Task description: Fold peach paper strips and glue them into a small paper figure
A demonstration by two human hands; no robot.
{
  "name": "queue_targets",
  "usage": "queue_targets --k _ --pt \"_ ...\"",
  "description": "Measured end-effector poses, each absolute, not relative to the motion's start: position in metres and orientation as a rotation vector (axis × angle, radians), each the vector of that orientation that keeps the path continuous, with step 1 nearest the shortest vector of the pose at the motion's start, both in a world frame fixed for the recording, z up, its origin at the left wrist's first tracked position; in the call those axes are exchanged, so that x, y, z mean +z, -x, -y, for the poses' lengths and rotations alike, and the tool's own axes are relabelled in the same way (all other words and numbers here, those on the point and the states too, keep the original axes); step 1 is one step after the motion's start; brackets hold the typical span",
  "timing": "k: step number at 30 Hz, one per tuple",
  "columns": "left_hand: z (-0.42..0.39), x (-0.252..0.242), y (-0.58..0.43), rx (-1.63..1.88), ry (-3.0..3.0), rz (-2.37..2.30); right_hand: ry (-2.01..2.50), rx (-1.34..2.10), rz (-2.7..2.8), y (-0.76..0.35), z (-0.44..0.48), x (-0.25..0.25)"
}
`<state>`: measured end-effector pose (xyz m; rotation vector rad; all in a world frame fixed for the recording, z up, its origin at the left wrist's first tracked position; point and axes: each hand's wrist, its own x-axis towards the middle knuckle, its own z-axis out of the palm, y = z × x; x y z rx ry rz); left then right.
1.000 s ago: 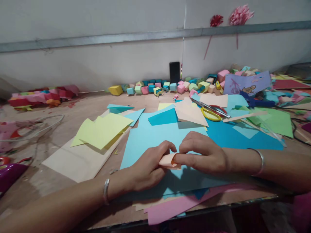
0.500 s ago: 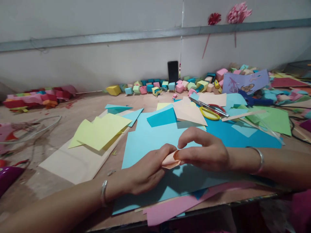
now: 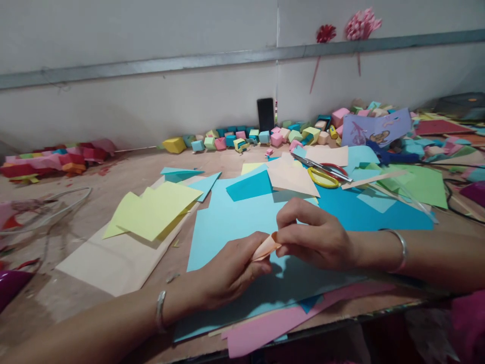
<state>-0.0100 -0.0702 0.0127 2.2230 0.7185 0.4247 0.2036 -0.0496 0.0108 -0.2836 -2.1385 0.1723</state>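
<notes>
A small folded piece of peach paper (image 3: pixel 266 246) is held between my two hands above a light blue sheet (image 3: pixel 212 227). My left hand (image 3: pixel 235 268) grips its left end, thumb below and fingers above. Coming in from the right, my right hand (image 3: pixel 316 235) pinches the right edge of the paper between thumb and fingertips. The paper looks curled, with an opening towards the right hand. Part of it is hidden by the fingers.
Scissors (image 3: pixel 322 172) with red and yellow handles lie beyond my right hand. Yellow sheets (image 3: pixel 155 207) are at left, a pink strip (image 3: pixel 261 331) along the front edge. Several small paper boxes (image 3: pixel 231 140) and an upright phone (image 3: pixel 265 114) line the wall.
The peach paper looks narrower and more curled. My left thumb now shows below it. My right fingers have closed in on its edge. The whole view has shifted slightly.
</notes>
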Motion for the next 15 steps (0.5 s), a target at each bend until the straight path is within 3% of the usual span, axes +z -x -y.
queue_targets --k 15 --pt "0.0711 0.0061 0.0089 0.473 -2.247 -0.714 0.317 0.193 2.059 -0.1995 0.0428 0.0041"
